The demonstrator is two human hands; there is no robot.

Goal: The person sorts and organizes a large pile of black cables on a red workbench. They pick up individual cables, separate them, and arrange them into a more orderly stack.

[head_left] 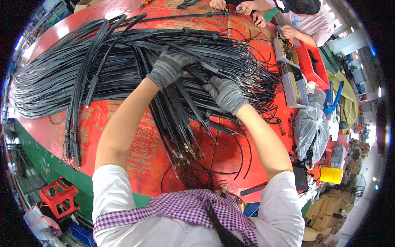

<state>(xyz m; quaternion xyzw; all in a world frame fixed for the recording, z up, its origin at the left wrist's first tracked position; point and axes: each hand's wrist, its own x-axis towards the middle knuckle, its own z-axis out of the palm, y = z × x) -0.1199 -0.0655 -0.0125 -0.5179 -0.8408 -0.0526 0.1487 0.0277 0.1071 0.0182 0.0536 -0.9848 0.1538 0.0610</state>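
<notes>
A large bundle of black cables (53,78) lies across the red worktable (135,144), with bare wire ends and metal terminals fanned out at its right. My left hand (169,68), in a grey knitted glove, is closed around black cables near the middle of the bundle. Just right of it, my right hand (226,94), gloved the same way, grips a thick dark stretch of cable. A smaller bunch of cables (173,119) hangs from between my hands toward my body, its ring terminals near the table's front edge. The fingertips of both hands are partly hidden among cables.
Grey parts bins (295,88) and a red bin (310,61) stand at the right. Beyond them, a co-worker (306,24) handles small parts. A clear plastic bag (312,131) and a yellow container (331,175) sit at the right edge; a red stool (59,196) stands lower left.
</notes>
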